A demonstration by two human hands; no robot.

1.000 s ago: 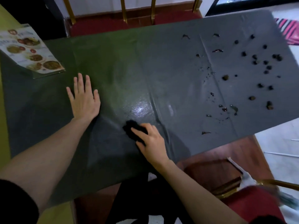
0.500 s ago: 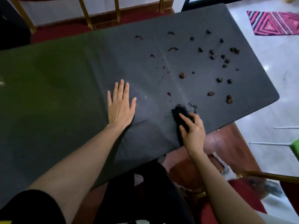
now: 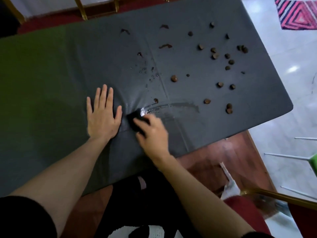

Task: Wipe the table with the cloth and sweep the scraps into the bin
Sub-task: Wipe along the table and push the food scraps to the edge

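The table wears a dark cover. My right hand presses a small black cloth onto it near the front edge, fingers closed over the cloth. A wet curved streak runs from the cloth to the right. My left hand lies flat on the cover just left of the cloth, fingers spread, and the cover puckers between the two hands. Several brown scraps and dark smears are scattered over the right half of the table. No bin is in view.
Gold-legged chairs with red seats stand behind the table and at the lower right. A pink striped rug lies on the white floor at the upper right. White and green rods poke in from the right.
My right hand has dragged the cloth leftward along the front edge, leaving a wet streak, and now sits beside my left hand. The view has shifted slightly.
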